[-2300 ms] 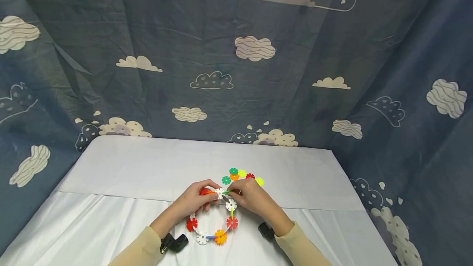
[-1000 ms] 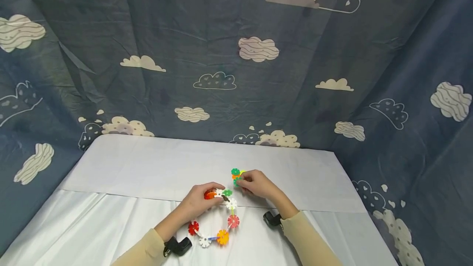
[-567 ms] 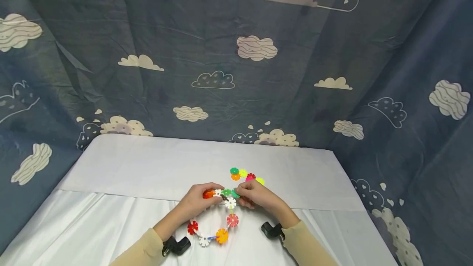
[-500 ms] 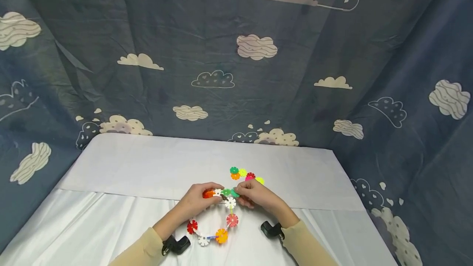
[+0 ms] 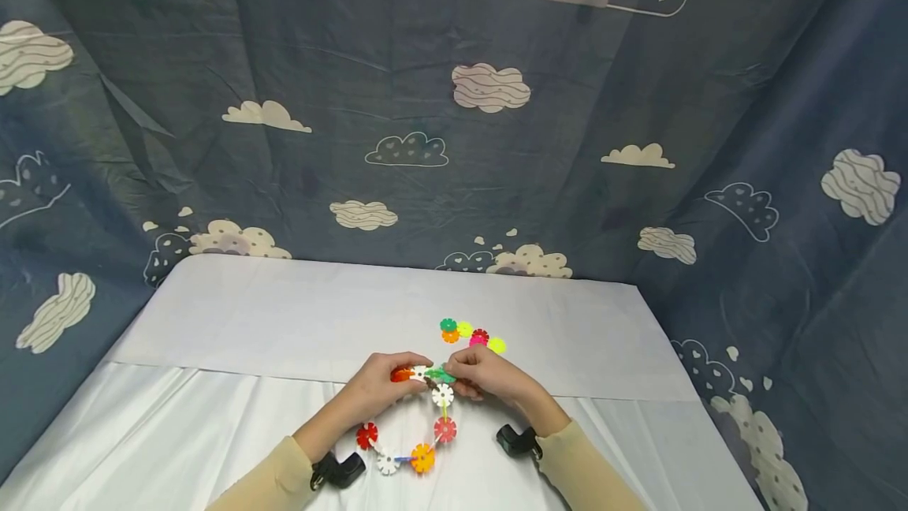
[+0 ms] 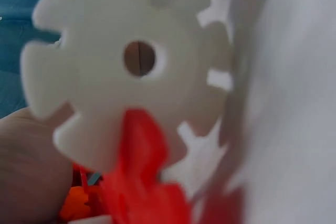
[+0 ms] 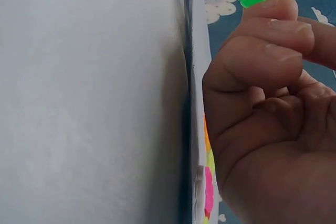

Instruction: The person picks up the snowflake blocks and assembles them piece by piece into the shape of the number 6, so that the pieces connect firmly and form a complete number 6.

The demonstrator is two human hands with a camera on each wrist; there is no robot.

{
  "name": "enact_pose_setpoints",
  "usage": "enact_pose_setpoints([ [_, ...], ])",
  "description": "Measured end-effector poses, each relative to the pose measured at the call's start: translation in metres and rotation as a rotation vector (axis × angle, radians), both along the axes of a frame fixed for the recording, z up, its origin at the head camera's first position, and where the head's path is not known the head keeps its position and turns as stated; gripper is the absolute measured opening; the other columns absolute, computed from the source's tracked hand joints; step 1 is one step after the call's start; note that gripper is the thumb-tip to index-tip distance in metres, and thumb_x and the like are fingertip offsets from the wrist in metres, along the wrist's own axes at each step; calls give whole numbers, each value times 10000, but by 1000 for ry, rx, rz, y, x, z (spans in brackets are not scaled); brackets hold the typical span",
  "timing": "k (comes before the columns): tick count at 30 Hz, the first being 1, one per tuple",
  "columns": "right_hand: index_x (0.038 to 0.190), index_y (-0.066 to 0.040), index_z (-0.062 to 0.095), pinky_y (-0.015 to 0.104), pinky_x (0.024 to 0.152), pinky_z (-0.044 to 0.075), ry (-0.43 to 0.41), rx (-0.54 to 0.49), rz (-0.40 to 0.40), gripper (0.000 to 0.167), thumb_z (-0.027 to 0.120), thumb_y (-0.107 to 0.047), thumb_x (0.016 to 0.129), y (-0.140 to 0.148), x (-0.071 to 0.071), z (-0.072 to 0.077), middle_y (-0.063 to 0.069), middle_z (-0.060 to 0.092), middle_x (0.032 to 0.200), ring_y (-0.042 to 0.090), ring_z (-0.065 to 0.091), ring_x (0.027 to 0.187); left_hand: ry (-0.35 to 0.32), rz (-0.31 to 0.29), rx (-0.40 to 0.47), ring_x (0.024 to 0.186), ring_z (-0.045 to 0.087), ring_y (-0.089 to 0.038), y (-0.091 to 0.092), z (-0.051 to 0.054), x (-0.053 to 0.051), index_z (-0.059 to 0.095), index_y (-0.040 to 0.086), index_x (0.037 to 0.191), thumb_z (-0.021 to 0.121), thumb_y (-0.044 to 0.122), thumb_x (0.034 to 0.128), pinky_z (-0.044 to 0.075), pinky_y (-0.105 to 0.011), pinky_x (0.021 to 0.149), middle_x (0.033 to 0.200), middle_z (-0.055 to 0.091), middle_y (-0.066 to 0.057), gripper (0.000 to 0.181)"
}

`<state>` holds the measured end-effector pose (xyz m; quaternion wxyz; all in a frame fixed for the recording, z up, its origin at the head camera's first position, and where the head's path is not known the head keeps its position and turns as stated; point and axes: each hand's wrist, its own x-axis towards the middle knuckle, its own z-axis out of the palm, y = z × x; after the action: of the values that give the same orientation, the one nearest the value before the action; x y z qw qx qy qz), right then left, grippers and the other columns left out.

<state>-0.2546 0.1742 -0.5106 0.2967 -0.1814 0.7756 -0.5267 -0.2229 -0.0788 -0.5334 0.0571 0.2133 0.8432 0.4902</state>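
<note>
A ring-shaped chain of slotted flower discs lies in the middle of the head view, its lower discs on the white cloth, among them an orange disc (image 5: pixel 422 458) and a red disc (image 5: pixel 367 436). At its upper left, my left hand (image 5: pixel 376 389) grips the chain by orange and white discs. My right hand (image 5: pixel 493 373) pinches a green disc (image 5: pixel 447 377) against another green one at the chain's top; whether they interlock cannot be seen. Close to the left wrist camera is a white disc (image 6: pixel 100 77) with a red disc (image 6: pixel 149 198) slotted into it.
Beyond my right hand lies a loose group of discs, including a teal green disc (image 5: pixel 448 325), an orange one and a yellow disc (image 5: pixel 497 345). White cloth (image 5: pixel 234 314) covers the table, with a dark cloud-printed curtain (image 5: pixel 411 203) behind.
My right hand let go of a green disc on the chain, reached to the loose group, and brought another green disc back to it. My left hand kept its grip on the chain.
</note>
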Motion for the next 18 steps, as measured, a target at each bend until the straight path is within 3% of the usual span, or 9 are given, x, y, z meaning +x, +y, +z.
enact_pose_setpoints([
  [4,786,-100,598,199,508,379,15,6,4,329,551,-193,1097,-1,0,-1,-43,532,626,94,406,518,2,-3,-19,1103,656,-135,1,2,1,755,214,1296,787,377,965,537,-477,1084,1294,769,11,371],
  [8,788,-88,592,205,513,381,42,26,18,333,555,-209,1096,1,-1,-1,-29,528,633,103,411,524,19,-9,-49,945,674,-103,2,4,2,754,219,1285,787,386,963,556,-409,1014,1257,778,16,363],
  [11,816,-80,609,211,514,384,57,38,12,329,562,-241,1100,4,-2,0,-26,531,642,111,416,525,56,-12,-86,989,724,-135,3,7,3,756,236,1265,793,397,957,571,-404,1007,1240,782,29,349],
  [15,887,-55,641,215,512,388,53,20,-17,332,557,-284,1112,9,-5,0,-22,536,651,113,429,529,99,-5,-116,1220,713,-207,4,10,4,757,223,1252,800,389,952,564,-484,1072,1257,780,34,345],
  [18,974,-24,669,216,512,386,45,4,-32,347,538,-309,1121,14,-7,0,-19,543,661,112,438,532,100,3,-115,1221,714,-231,4,11,5,754,205,1245,803,363,951,558,-511,1073,1253,781,18,337],
])
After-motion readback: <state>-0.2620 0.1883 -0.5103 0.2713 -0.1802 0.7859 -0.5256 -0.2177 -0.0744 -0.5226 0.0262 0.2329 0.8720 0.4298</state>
